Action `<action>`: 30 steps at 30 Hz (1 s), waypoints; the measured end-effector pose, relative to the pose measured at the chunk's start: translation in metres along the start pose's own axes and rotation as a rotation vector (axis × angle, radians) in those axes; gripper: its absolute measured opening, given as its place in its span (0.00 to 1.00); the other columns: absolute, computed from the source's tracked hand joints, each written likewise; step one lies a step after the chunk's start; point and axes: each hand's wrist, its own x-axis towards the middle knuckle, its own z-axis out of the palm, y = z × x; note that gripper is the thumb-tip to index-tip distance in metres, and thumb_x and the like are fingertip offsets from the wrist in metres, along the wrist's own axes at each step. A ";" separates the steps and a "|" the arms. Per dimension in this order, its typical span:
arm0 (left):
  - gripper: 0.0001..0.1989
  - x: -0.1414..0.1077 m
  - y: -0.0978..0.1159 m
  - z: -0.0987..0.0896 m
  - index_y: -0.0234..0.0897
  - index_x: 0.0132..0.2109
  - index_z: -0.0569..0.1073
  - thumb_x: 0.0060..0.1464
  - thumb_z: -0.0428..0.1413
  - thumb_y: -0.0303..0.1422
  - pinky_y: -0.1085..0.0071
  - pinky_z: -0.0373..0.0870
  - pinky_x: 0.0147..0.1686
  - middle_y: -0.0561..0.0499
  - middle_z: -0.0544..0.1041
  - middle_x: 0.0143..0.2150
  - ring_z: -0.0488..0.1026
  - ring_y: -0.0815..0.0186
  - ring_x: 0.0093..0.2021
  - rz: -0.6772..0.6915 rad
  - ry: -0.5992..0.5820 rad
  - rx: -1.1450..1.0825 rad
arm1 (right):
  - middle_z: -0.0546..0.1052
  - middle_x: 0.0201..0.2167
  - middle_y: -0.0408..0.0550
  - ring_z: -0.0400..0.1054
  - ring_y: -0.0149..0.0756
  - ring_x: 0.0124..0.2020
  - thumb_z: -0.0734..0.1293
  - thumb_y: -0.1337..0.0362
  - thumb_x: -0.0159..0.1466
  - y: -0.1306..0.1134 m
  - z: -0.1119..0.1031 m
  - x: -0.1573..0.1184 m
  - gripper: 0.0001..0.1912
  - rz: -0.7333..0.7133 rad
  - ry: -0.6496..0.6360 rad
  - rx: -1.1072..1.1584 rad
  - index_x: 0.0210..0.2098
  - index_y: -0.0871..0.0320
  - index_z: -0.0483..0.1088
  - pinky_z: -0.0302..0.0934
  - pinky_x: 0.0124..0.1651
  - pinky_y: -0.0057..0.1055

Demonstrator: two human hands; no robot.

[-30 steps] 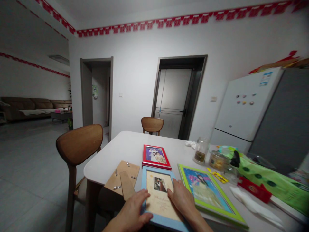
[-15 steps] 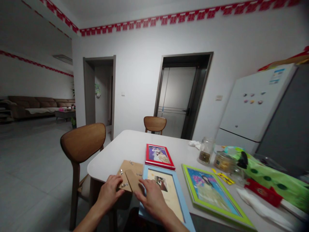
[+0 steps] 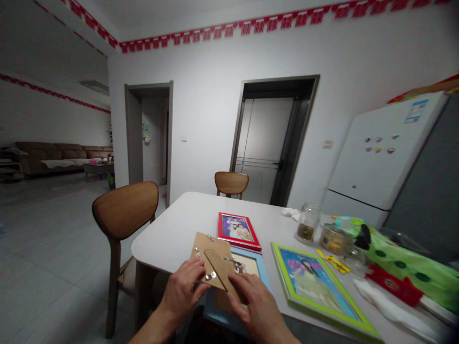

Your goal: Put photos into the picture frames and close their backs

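Observation:
Both my hands hold a brown picture frame backing board (image 3: 211, 248) with metal clips and a stand leg (image 3: 220, 270) on its back. My left hand (image 3: 184, 284) pinches its near left corner, close to a clip. On the right side, my right hand (image 3: 253, 296) grips the board by the stand leg. Beneath it lies a light blue picture frame (image 3: 264, 272), partly covered by the board and my right hand. A red picture frame (image 3: 256, 239) with a photo lies beyond, and a green picture frame (image 3: 290, 291) with a photo lies to the right.
Right of the frames stand a glass jar (image 3: 308, 222) and a round container (image 3: 334, 239). A green bag (image 3: 405, 263), a red packet (image 3: 392, 285) and white tissue (image 3: 387, 306) lie at the table's right. Wooden chairs stand at the left (image 3: 125, 210) and far side.
My hands have moved right with the backing board, from beside the light blue frame to over it. The board now covers part of that frame. The red and green frames stay in place.

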 end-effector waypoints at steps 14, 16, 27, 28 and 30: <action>0.14 -0.007 0.039 0.047 0.37 0.43 0.68 0.46 0.56 0.29 0.59 0.56 0.52 0.47 0.69 0.50 0.63 0.60 0.51 -0.131 -0.418 -0.102 | 0.74 0.33 0.49 0.67 0.37 0.36 0.60 0.57 0.53 0.055 -0.007 -0.054 0.15 0.038 -0.044 -0.238 0.37 0.54 0.71 0.61 0.40 0.31; 0.14 -0.004 0.041 0.044 0.39 0.43 0.67 0.46 0.56 0.30 0.58 0.54 0.53 0.48 0.69 0.50 0.62 0.60 0.52 -0.149 -0.466 -0.104 | 0.74 0.33 0.49 0.67 0.37 0.36 0.60 0.57 0.53 0.054 -0.008 -0.054 0.15 0.050 -0.066 -0.230 0.37 0.54 0.71 0.60 0.40 0.32; 0.17 0.001 0.035 0.039 0.41 0.39 0.66 0.41 0.60 0.39 0.58 0.48 0.53 0.53 0.70 0.45 0.65 0.62 0.47 -0.168 -0.577 -0.161 | 0.71 0.37 0.51 0.63 0.39 0.39 0.58 0.60 0.55 0.050 -0.004 -0.041 0.13 0.129 -0.093 -0.203 0.34 0.54 0.71 0.56 0.41 0.33; 0.21 -0.001 0.033 0.040 0.42 0.40 0.65 0.38 0.61 0.40 0.56 0.45 0.53 0.52 0.68 0.48 0.63 0.60 0.49 -0.165 -0.595 -0.166 | 0.71 0.36 0.50 0.63 0.39 0.39 0.58 0.59 0.56 0.050 -0.005 -0.039 0.13 0.127 -0.087 -0.192 0.34 0.54 0.71 0.55 0.41 0.33; 0.25 -0.004 0.029 0.041 0.42 0.41 0.64 0.35 0.63 0.40 0.56 0.44 0.54 0.51 0.64 0.53 0.59 0.58 0.52 -0.164 -0.612 -0.170 | 0.71 0.35 0.50 0.62 0.38 0.38 0.57 0.60 0.57 0.052 -0.005 -0.033 0.13 0.122 -0.083 -0.172 0.34 0.54 0.71 0.55 0.41 0.33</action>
